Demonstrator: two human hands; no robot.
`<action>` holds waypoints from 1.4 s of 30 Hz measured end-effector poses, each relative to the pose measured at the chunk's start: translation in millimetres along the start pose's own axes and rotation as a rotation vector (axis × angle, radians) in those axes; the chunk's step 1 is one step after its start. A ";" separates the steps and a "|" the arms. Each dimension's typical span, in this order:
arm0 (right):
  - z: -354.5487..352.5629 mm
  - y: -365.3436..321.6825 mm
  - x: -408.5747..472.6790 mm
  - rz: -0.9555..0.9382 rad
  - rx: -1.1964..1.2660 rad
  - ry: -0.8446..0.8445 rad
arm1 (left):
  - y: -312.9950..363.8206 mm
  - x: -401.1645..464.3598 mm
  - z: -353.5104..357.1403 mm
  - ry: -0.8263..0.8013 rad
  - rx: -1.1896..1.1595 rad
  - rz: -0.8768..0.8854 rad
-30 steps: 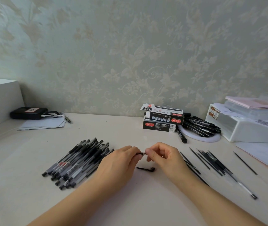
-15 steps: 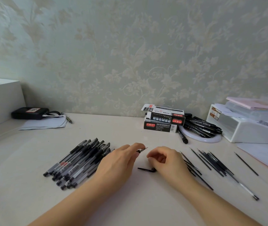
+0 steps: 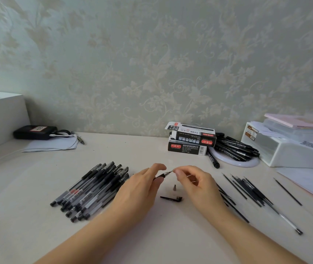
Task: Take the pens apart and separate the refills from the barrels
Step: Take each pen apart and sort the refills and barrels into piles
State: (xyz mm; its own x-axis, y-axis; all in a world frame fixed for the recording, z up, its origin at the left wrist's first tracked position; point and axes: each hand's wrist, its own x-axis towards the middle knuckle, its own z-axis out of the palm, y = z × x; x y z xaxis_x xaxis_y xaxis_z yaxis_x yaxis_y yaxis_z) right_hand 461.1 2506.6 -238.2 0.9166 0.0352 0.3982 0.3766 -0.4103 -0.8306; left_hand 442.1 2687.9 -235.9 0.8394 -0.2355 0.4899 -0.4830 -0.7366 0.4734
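Left hand (image 3: 142, 187) gripped a pen (image 3: 163, 175) above the table (image 3: 37, 235); right hand (image 3: 193, 181) pinched its tip. Small cone (image 3: 175, 187) and black cap (image 3: 172, 198) lay below. Pen pile (image 3: 92, 189) left, refills (image 3: 247, 189) right.

The wall (image 3: 152, 63) is covered in pale green paper with a cream leaf pattern. Black pens (image 3: 91, 189) are heaped on a cream table (image 3: 28, 216). Black boxes (image 3: 190, 141) are marked with red labels.

Floral wallpaper (image 3: 152, 63) — pale tabletop (image 3: 28, 216)
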 end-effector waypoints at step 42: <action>-20.9 15.7 4.4 -0.107 -0.629 0.048 | -14.5 2.3 -36.8 0.018 0.437 -0.341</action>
State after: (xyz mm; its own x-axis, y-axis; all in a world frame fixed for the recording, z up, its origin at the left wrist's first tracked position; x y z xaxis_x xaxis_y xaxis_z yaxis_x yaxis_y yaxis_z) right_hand 468.2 2481.2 -241.3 0.8658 0.0710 0.4953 0.3018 -0.8637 -0.4038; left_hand 441.9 2721.4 -214.7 0.9238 0.0706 0.3762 -0.0328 -0.9646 0.2616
